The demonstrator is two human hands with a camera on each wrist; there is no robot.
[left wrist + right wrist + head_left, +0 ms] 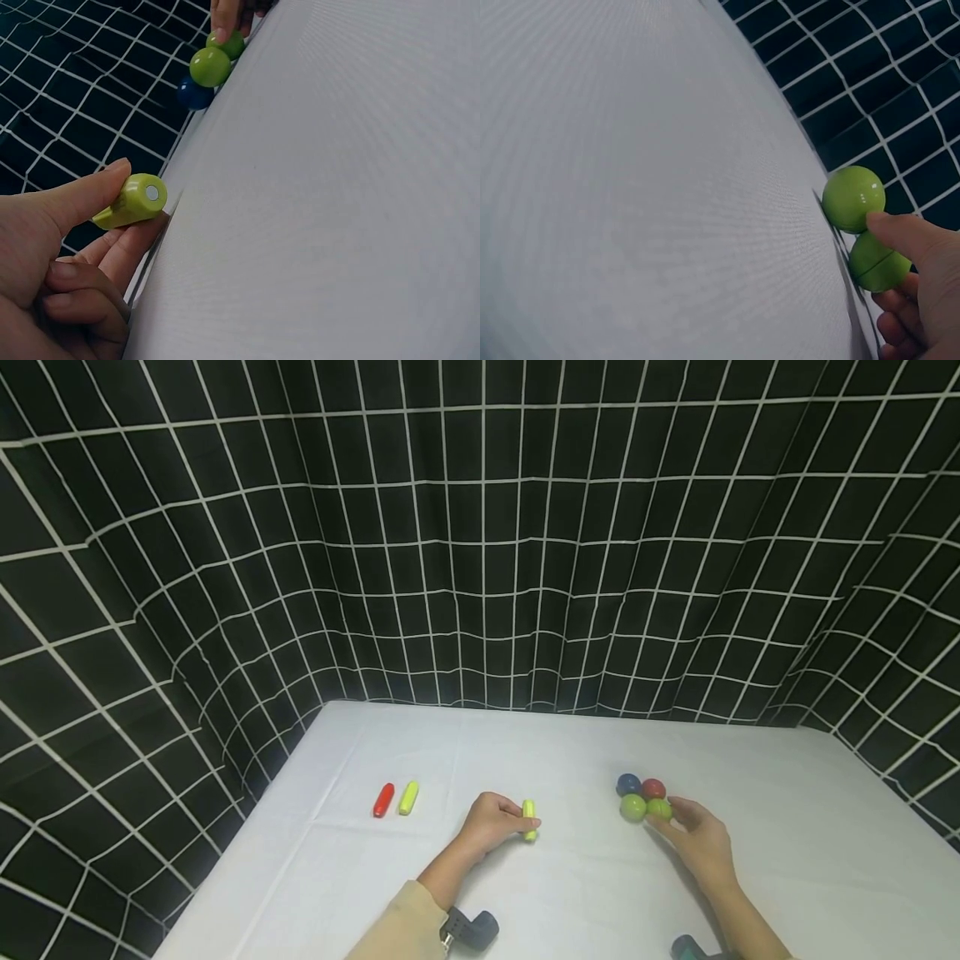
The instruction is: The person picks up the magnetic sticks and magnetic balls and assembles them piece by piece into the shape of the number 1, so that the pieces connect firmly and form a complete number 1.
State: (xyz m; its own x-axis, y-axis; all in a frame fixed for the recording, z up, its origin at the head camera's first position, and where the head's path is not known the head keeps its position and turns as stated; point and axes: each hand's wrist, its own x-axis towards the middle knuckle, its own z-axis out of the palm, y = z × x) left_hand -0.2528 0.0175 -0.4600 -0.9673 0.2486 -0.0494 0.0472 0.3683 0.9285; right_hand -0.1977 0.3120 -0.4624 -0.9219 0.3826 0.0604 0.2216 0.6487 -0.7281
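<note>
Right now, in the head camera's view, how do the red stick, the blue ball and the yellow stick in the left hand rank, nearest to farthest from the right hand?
From the right hand:
1. Blue ball: a little to its left, farther back.
2. Yellow stick: pinched in the left hand.
3. Red stick: leftmost.

Glossy smooth balls [633,808], smooth plastic-looking sticks [408,798], matt white tablecloth [570,902], matt cloth curtain [465,512]
</note>
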